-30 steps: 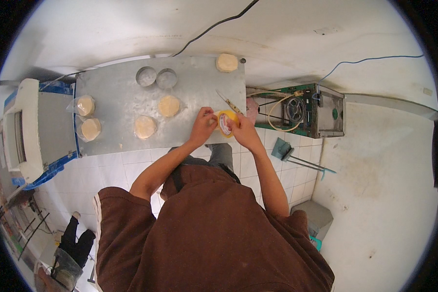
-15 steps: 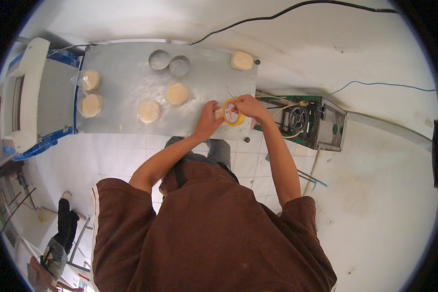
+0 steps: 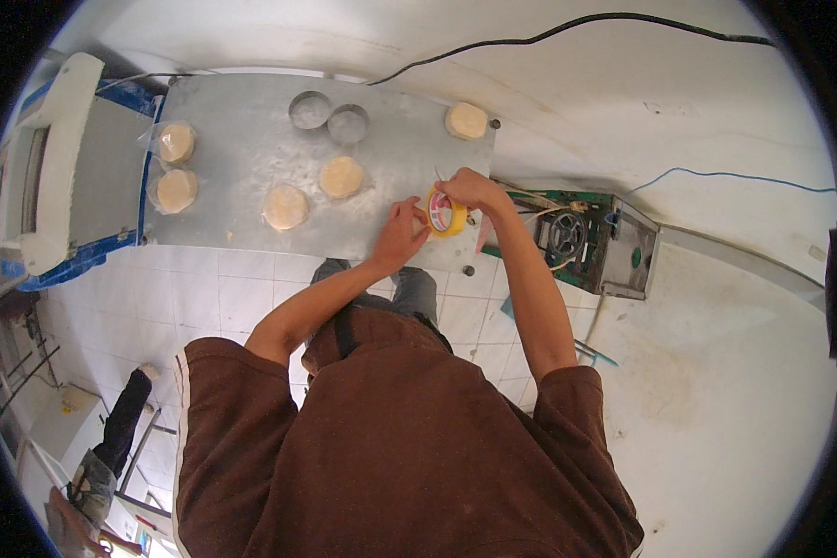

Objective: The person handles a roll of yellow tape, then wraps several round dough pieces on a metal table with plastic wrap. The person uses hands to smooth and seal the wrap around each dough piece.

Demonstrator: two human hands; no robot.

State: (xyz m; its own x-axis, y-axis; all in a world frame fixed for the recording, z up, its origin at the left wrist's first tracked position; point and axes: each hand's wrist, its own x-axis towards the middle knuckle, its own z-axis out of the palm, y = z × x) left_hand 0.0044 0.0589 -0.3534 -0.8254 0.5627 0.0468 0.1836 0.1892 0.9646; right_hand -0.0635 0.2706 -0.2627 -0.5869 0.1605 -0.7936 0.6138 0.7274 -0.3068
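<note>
Over the right end of the metal table, my right hand point(image 3: 472, 189) grips a roll of yellow tape point(image 3: 457, 216) by its upper rim, fingers hooked into the core. The roll's printed inner ring faces left. My left hand point(image 3: 401, 232) is closed at the roll's left edge, fingertips bent against the tape; whether a loose tape end lies between them is too small to make out. Left of my hands, two round pale dough discs point(image 3: 341, 177) rest on the floured table. Beyond them stand two metal ring moulds point(image 3: 349, 124) side by side.
The metal table point(image 3: 242, 102) runs along the white wall. Two plastic-wrapped discs point(image 3: 177, 191) lie at its left end, beside a white-and-blue machine point(image 3: 60, 177). Another pale round point(image 3: 466, 121) sits at the far right corner. A green-framed machine point(image 3: 567, 232) stands to the right. Another person point(image 3: 112, 446) is at lower left.
My hands stay at the tape roll, with the right hand slightly higher on it. The whole view has shifted a little. The person at lower left has moved a leg.
</note>
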